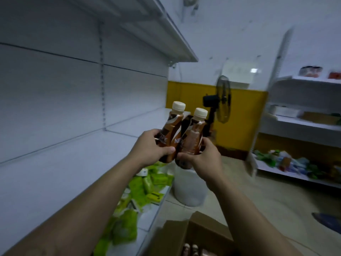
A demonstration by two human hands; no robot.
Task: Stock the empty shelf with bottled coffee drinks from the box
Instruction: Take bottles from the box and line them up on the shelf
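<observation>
Two brown plastic coffee bottles with cream caps are held in the air: one bottle (pixel 170 133) is in the left hand (pixel 152 145), the other bottle (pixel 193 140) in the right hand (pixel 205 157). Each hand has its fingers curled round the bottle's lower body. Both arms are stretched forward. The bottles touch, nearly upright, just above the front edge of the white metal shelf (pixel 64 163). In the one brown cardboard box (pixel 204 230) below, two more caps show.
</observation>
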